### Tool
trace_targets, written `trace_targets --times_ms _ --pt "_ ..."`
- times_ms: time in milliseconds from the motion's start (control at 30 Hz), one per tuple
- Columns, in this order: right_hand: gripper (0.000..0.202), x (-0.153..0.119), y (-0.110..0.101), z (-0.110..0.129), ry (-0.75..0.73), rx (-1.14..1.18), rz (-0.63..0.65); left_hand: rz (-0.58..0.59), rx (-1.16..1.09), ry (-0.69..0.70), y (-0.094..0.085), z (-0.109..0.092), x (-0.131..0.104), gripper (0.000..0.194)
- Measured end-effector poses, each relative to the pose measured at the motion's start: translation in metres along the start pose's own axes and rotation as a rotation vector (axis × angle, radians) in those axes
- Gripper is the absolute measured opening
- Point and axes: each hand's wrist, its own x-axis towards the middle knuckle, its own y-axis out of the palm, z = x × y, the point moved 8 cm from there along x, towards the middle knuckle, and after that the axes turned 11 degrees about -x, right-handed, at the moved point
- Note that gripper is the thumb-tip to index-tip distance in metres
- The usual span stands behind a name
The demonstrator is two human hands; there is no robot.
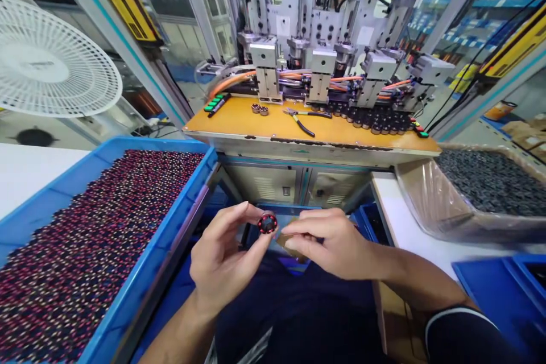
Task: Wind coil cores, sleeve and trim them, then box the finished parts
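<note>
Between the thumb and fingers of my left hand (226,250) is a small round black part (267,223) with a ring of red dots, its face turned up toward the camera. My right hand (328,239) is just to its right, thumb and fingers pinched together; whatever they hold, if anything, is too small to make out. Further forward, an orange work surface (239,119) carries pliers (301,122) with black and yellow handles, two small round parts (260,109) and a crowd of dark round parts (379,120) on the right.
A blue bin (207,162) full of red-and-black parts stands at the left, near a white fan (55,62). Behind the work surface rises a metal machine (315,28). On the right are a plastic-lined box (420,199) of dark parts and blue trays (490,290).
</note>
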Motion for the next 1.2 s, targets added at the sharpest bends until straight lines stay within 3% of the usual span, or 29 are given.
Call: trace_targets --times_ms 100,267,367,500,600,733,867,1033,1200 --pt "0.017 -0.015 -0.012 0.022 -0.218 -0.304 -0.214 0.004 0.009 -0.027 0.0 0.0 -0.003 0.086" --pt "0.02 -0.025 -0.004 0.03 -0.308 -0.548 -0.194 -0.008 0.049 -0.048 -0.003 -0.001 -0.004 0.088" --pt "0.022 -0.028 0.007 0.03 -0.368 -0.495 -0.13 -0.068 0.058 -0.104 -0.006 0.0 -0.003 0.087" --pt "0.02 -0.034 0.015 0.03 -0.427 -0.225 -0.037 -0.102 -0.008 -0.204 -0.007 0.004 -0.003 0.081" --pt "0.013 -0.027 0.012 0.016 -0.306 0.03 0.08 -0.08 -0.038 -0.206 -0.005 0.003 -0.004 0.08" --pt "0.033 -0.01 -0.005 -0.016 0.051 0.326 -0.067 -0.019 -0.073 -0.156 0.003 -0.002 -0.009 0.083" --pt "0.036 -0.006 0.023 -0.035 0.333 0.624 -0.052 0.045 -0.097 -0.095 0.011 -0.006 -0.015 0.087" --pt "0.034 -0.023 0.047 -0.04 0.4 0.79 -0.128 -0.011 -0.104 -0.168 0.005 -0.003 -0.019 0.086" --pt "0.03 -0.025 0.037 -0.035 0.358 0.723 -0.143 0.013 -0.117 -0.217 0.005 -0.003 -0.021 0.084"
